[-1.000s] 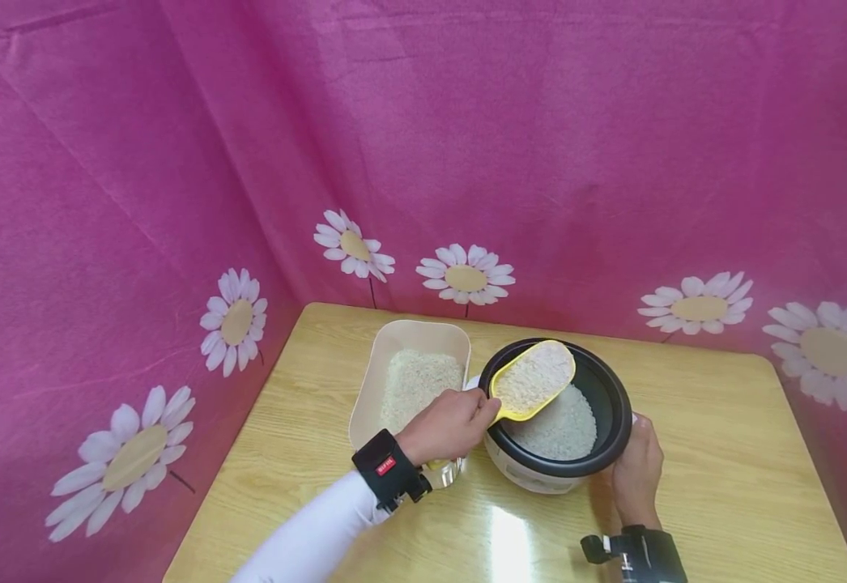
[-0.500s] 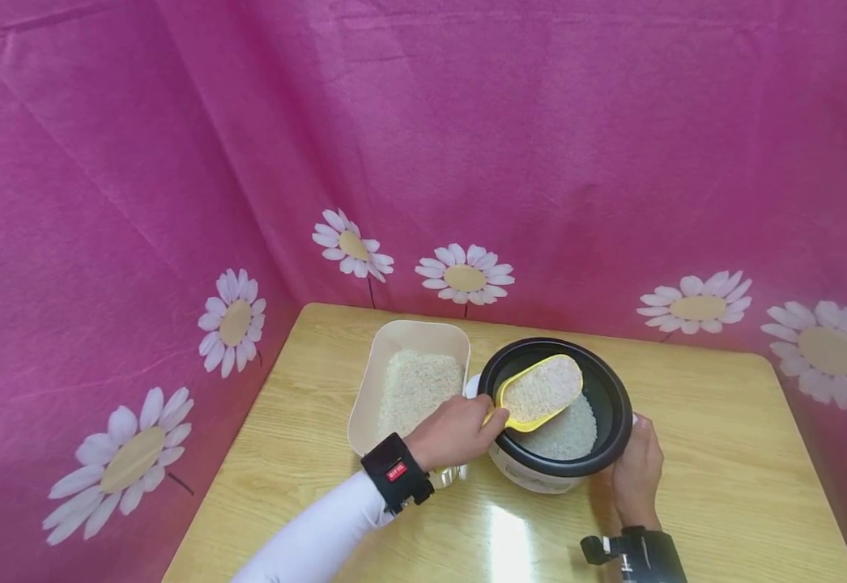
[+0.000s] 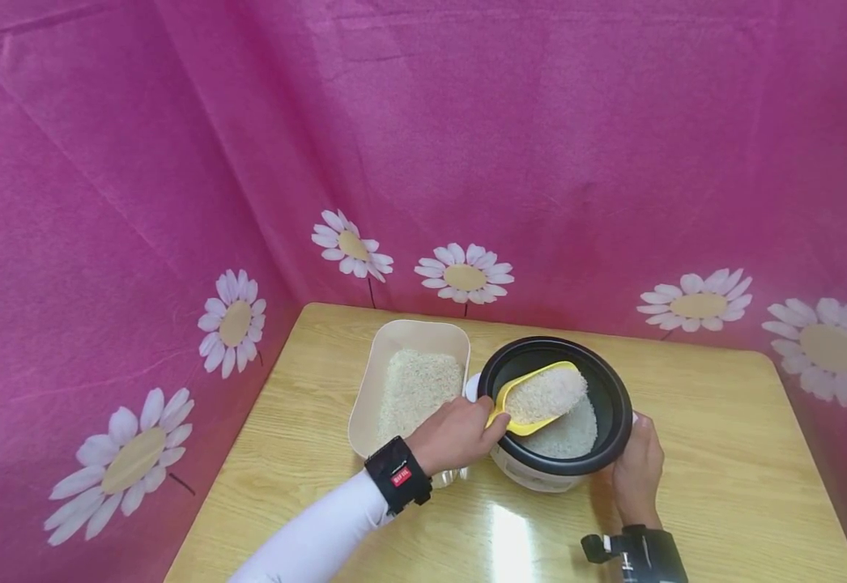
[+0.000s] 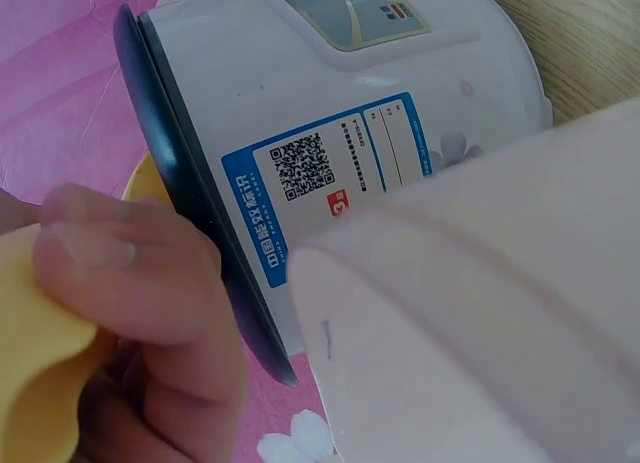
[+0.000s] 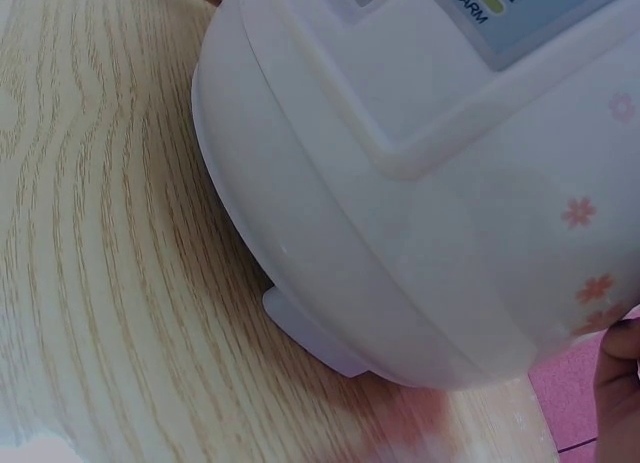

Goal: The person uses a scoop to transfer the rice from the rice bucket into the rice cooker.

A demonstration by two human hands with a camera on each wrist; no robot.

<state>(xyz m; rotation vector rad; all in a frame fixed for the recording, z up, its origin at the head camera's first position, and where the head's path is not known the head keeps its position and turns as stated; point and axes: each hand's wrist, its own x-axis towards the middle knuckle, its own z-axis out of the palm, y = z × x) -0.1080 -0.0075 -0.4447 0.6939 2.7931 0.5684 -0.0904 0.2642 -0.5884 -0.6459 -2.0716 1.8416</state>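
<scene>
My left hand (image 3: pixel 456 437) grips the handle of a yellow scoop (image 3: pixel 521 427) heaped with rice. The scoop is over the open rice cooker (image 3: pixel 533 479), its front end tilted down towards the rice (image 3: pixel 572 433) lying in the dark inner pot. In the left wrist view, fingers and thumb curl round the yellow handle (image 4: pixel 35 353), beside the cooker's labelled white wall (image 4: pixel 440 63). On the cooker's right side, my right hand (image 3: pixel 638 470) holds its side handle; most of that grip is hidden. Only part of the right hand shows at the edge of the right wrist view.
Left of the cooker stands a beige bin (image 3: pixel 372 385) partly filled with rice, close beside it and beneath my left forearm. Both stand on a wooden table (image 3: pixel 729 453). A pink curtain (image 3: pixel 576 146) with printed daisies rises behind the table and along its left side.
My left hand has lowered the scoop into the cooker's mouth, shifting slightly right and tipping its front end down. The right hand and the cooker have stayed in place.
</scene>
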